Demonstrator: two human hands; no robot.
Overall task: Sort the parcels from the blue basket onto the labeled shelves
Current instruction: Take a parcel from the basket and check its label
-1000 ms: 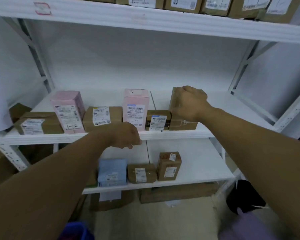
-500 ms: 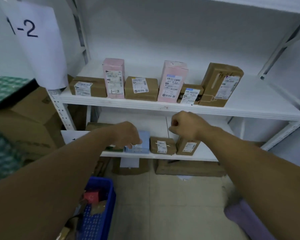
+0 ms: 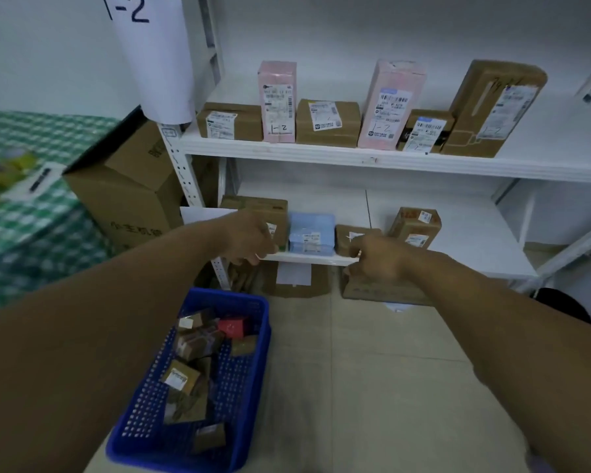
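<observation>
Both hands have dropped from the 1-2 shelf [image 3: 355,158]. The left hand [image 3: 249,237] and right hand [image 3: 379,257] hover with fingers curled and empty. Parcels [image 3: 181,378] wait in the blue basket [image 3: 144,414] on the floor. They look small, light and stiff, so pinch one across its sides.

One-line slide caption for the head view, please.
Left hand and right hand, fingers curled, before the lower shelf; blue basket of parcels on the floor; six parcels line the shelf above.

Above the left hand [image 3: 253,238] and right hand [image 3: 377,256], two pink parcels [image 3: 277,100] and four brown parcels [image 3: 328,122] are counted; behind them, one blue parcel [image 3: 311,233] and three brown; below, one basket [image 3: 219,294].
</observation>
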